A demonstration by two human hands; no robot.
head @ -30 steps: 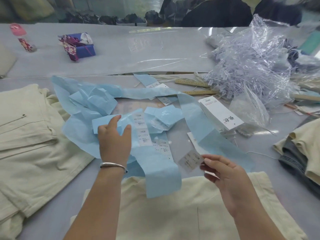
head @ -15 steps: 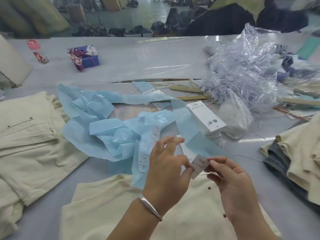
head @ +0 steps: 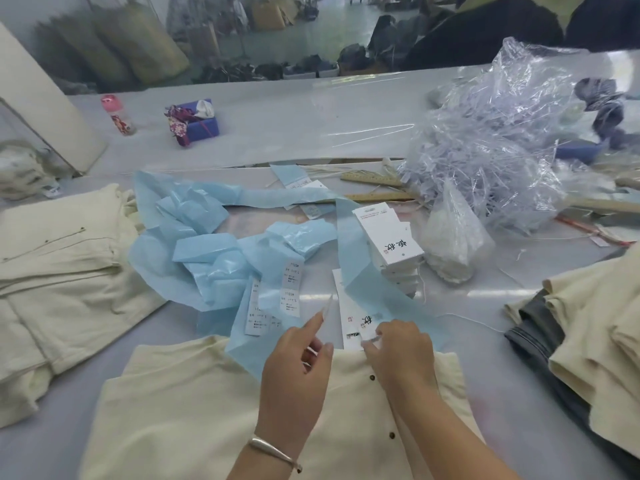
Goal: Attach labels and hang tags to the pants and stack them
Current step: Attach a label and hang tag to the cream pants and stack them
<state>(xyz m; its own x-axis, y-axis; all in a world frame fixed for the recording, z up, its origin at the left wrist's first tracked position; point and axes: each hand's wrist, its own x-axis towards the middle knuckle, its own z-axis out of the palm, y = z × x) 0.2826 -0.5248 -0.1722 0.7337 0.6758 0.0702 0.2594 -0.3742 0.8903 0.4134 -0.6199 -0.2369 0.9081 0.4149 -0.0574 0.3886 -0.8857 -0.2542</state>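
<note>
Cream pants [head: 207,410] lie flat at the near edge, waistband away from me. A white hang tag [head: 353,320] rests just past the waistband. My right hand [head: 398,351] is curled over the tag's near end and pinches a small white label [head: 371,339] against it. My left hand [head: 294,368] hovers beside it with the index finger straight and the other fingers loosely curled; a thin pale sliver [head: 329,303] shows at the fingertip. Printed labels [head: 291,289] remain on crumpled blue backing strips [head: 214,265]. A stack of hang tags [head: 388,237] lies behind.
More cream pants [head: 52,271] lie at the left; a folded pile [head: 588,323] sits at the right. A big clear bag of plastic fasteners [head: 485,150], a small bag [head: 453,237] and wooden rulers [head: 374,180] lie behind. Far back stand a bottle [head: 117,114] and a purple box [head: 197,121].
My left hand left the blue strips and came to the right hand. The label went from being held between both hands down to the hang tag, under my right fingers.
</note>
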